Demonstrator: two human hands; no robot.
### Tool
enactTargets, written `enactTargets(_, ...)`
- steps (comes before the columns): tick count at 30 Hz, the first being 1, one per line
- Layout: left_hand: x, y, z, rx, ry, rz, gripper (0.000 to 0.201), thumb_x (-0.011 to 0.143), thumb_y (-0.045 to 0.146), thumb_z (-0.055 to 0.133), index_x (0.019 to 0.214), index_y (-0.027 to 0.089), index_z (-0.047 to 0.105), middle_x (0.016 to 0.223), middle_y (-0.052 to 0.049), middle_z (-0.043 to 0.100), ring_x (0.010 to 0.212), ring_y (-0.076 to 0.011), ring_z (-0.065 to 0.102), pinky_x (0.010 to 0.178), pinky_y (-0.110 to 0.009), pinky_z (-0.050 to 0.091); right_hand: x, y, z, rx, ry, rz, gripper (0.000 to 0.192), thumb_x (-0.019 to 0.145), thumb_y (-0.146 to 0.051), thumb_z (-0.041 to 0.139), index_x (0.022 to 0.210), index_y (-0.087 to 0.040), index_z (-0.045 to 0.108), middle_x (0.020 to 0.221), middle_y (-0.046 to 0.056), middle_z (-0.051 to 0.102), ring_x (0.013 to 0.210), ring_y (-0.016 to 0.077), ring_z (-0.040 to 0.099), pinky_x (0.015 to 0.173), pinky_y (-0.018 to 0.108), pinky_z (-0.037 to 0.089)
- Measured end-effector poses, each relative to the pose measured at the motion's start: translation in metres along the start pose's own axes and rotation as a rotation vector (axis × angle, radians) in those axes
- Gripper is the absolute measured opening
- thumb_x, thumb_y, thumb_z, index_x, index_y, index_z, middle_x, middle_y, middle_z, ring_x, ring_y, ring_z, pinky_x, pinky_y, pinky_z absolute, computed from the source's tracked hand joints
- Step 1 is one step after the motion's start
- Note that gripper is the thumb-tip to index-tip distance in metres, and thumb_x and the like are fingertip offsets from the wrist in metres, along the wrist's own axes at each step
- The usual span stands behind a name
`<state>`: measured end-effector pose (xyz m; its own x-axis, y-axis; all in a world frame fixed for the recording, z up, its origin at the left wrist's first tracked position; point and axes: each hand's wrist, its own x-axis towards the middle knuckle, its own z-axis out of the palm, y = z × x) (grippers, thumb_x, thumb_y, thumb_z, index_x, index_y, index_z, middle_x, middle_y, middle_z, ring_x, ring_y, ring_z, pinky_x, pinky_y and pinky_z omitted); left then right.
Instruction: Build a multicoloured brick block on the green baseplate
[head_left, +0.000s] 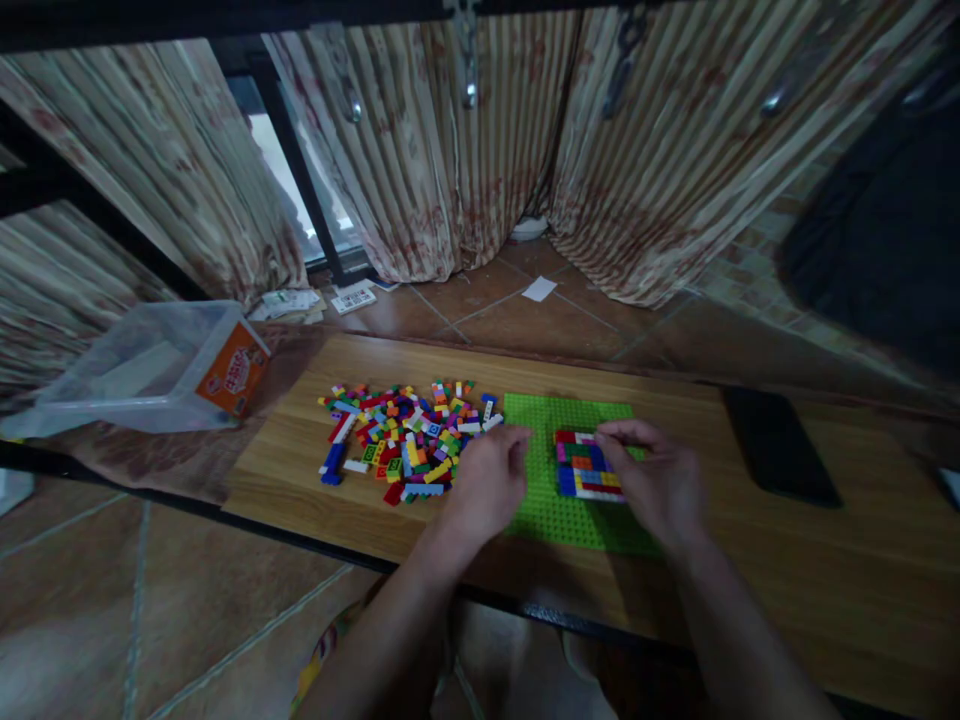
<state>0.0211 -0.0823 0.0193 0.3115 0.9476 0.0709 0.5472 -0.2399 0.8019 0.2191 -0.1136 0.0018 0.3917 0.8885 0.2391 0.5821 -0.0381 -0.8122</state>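
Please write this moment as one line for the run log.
left hand: between pile and block, grip unclear | right hand: at block | block: on green baseplate | pile: loose, left of baseplate

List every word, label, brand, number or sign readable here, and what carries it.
Nothing can be read with certainty.
Orange label on the clear bin: large white characters, apparently Chinese, too blurred to quote.
White card near the curtain: black print, too small to read.
Green brick in the loose pile: dark markings, too small to read.
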Motion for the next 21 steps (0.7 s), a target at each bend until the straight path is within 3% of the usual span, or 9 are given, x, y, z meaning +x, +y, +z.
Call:
enactTargets(4, 0.014, -0.021, -0.032, -0.106, 0.251, -0.077, 0.027, 0.086, 0.011, 0.049, 0.101, 0.015, 0.071, 0.092, -0.006, 0.074, 0.083, -0.0166, 0.069, 0.078, -0.025, 0.052, -0.001, -0.001, 0.0, -0.038, -0.006, -0.06, 0.017, 0.083, -0.036, 0.06, 0.08, -0.022, 0.07, 0.083, 0.002, 0.07, 0.078, 0.019, 0.064, 0.076, 0.033, 0.047)
enactTargets(7, 0.019, -0.032, -0.051, -0.104, 0.343, -0.129, 0.024, 0.084, 0.014, 0.053, 0.099, 0.014, 0.071, 0.087, -0.006, 0.074, 0.079, -0.0173, 0.068, 0.073, -0.025, 0.052, -0.004, -0.006, 0.004, -0.038, -0.005, -0.109, 0.014, 0.084, -0.033, 0.061, 0.08, -0.022, 0.069, 0.083, 0.002, 0.069, 0.078, 0.0185, 0.063, 0.074, 0.031, 0.047)
enactTargets(10, 0.019, -0.033, -0.055, -0.053, 0.318, -0.139, 0.024, 0.085, 0.014, 0.052, 0.099, 0.013, 0.072, 0.088, -0.006, 0.075, 0.082, -0.0182, 0.068, 0.075, -0.026, 0.052, -0.009, -0.016, 0.013, -0.04, -0.045, -0.207, 0.012, 0.086, -0.029, 0.059, 0.082, -0.022, 0.068, 0.081, 0.002, 0.068, 0.077, 0.0181, 0.062, 0.072, 0.031, 0.046)
enactTargets(16, 0.018, -0.035, -0.042, 0.174, 0.164, -0.102, 0.028, 0.088, 0.014, 0.048, 0.096, 0.019, 0.075, 0.097, -0.006, 0.076, 0.091, -0.0194, 0.069, 0.087, -0.028, 0.05, -0.021, -0.033, 0.047, -0.172, -0.267, -0.482, 0.024, 0.094, -0.018, 0.046, 0.098, -0.019, 0.069, 0.094, 0.007, 0.067, 0.09, 0.021, 0.059, 0.082, 0.034, 0.046)
enactTargets(21, 0.018, -0.034, -0.042, 0.217, 0.119, -0.123, 0.03, 0.088, 0.015, 0.047, 0.097, 0.02, 0.075, 0.099, -0.005, 0.076, 0.094, -0.0198, 0.069, 0.087, -0.028, 0.051, -0.02, -0.04, 0.074, -0.411, -0.401, -0.484, 0.038, 0.092, -0.01, 0.041, 0.121, -0.019, 0.064, 0.105, 0.01, 0.063, 0.099, 0.0236, 0.054, 0.088, 0.035, 0.045)
